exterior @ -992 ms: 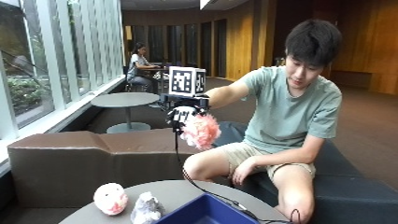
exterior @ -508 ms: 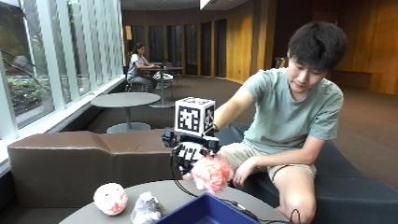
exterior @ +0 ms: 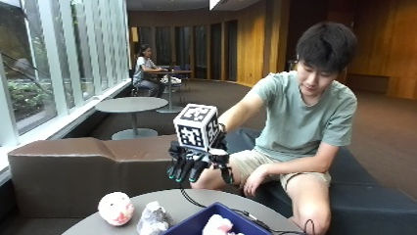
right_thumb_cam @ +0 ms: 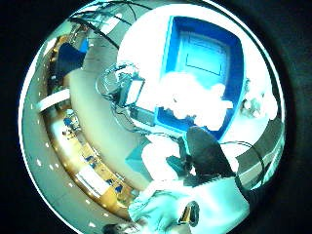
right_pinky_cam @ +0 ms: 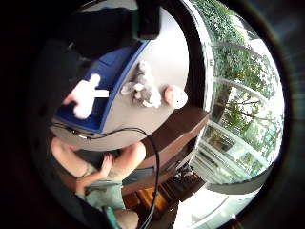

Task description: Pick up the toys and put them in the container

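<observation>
My gloved right hand (exterior: pixel 196 166) hangs above the blue container (exterior: pixel 196 224) with its fingers pointing down and relaxed, holding nothing. A pink plush toy (exterior: pixel 218 226) lies inside the container, also seen in the little finger side view as a pink plush toy (right_pinky_cam: pixel 83 98) on the blue floor of the container (right_pinky_cam: pixel 116 67). On the round table (exterior: pixel 98 226) beside the container sit a grey plush toy (exterior: pixel 153 219) and a round pink toy (exterior: pixel 116 208). The thumb side view shows the container (right_thumb_cam: pixel 204 53) below the palm with the pale toy (right_thumb_cam: pixel 195 100) in it.
A brown bench (exterior: pixel 72 166) runs behind the table. A black cable (right_pinky_cam: pixel 143 138) trails over the table edge. The person sits on the far side, bare left hand (exterior: pixel 251 178) resting on the thigh. The grey toy (right_pinky_cam: pixel 140 88) and pink ball (right_pinky_cam: pixel 175 96) lie close together.
The hand came down with the pink plush toy from chest height to the container and let it go; the toy now lies in the container and the fingers hang free.
</observation>
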The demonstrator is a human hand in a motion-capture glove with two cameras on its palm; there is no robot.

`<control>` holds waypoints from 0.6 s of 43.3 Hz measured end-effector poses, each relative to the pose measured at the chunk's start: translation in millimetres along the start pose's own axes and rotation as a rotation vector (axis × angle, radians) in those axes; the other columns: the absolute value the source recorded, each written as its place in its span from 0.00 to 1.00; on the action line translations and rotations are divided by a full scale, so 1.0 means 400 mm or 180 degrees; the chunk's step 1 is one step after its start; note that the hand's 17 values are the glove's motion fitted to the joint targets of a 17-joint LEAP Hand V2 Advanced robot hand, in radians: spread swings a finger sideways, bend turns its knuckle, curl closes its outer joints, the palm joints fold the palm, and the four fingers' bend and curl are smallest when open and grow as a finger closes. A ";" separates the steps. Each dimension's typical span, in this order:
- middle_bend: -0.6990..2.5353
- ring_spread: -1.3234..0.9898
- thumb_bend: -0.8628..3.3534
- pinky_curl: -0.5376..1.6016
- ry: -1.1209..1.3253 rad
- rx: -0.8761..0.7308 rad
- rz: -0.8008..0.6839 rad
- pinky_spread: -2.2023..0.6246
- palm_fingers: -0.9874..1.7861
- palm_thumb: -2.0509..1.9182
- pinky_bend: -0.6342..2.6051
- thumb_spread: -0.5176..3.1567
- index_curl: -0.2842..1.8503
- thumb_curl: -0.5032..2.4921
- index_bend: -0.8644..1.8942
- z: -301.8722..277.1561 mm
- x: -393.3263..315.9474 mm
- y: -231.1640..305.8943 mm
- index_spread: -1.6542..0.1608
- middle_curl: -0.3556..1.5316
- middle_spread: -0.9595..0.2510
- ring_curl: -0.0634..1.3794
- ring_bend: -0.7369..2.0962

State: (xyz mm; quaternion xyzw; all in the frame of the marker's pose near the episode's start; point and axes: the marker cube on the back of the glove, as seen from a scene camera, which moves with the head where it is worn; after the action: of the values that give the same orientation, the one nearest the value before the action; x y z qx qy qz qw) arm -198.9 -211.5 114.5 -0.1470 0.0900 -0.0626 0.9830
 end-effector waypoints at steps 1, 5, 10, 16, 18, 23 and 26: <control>0.30 0.52 0.20 0.50 -0.0014 0.0039 0.0015 0.77 0.18 0.61 0.57 0.41 0.35 0.45 0.33 -0.013 0.009 0.009 0.82 0.42 0.78 0.33 0.44; 0.27 0.54 0.19 0.49 -0.0045 0.0151 0.0110 0.78 0.21 0.59 0.55 0.43 0.32 0.43 0.33 -0.069 0.060 0.046 0.82 0.40 0.80 0.30 0.41; 0.26 0.55 0.20 0.47 0.0034 0.0220 0.0258 0.79 0.23 0.58 0.53 0.45 0.29 0.40 0.33 -0.120 0.151 0.083 0.82 0.39 0.81 0.28 0.38; 0.25 0.56 0.20 0.46 0.0025 0.0184 0.0491 0.80 0.23 0.57 0.51 0.47 0.27 0.38 0.33 -0.098 0.295 0.092 0.81 0.37 0.80 0.27 0.36; 0.25 0.57 0.20 0.45 0.0031 0.0138 0.0550 0.80 0.24 0.57 0.51 0.47 0.26 0.37 0.33 -0.063 0.337 0.082 0.81 0.36 0.79 0.27 0.36; 0.25 0.57 0.20 0.45 -0.0001 -0.0047 0.0586 0.80 0.24 0.57 0.50 0.48 0.25 0.35 0.33 0.067 0.410 0.015 0.80 0.35 0.74 0.26 0.34; 0.25 0.58 0.20 0.44 -0.0057 -0.0152 0.0588 0.80 0.24 0.57 0.50 0.48 0.24 0.35 0.34 0.171 0.445 -0.024 0.80 0.34 0.73 0.26 0.34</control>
State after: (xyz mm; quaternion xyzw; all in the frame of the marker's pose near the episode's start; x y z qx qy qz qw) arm -12.9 -228.0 153.6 -0.1620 0.0958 0.0318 0.9816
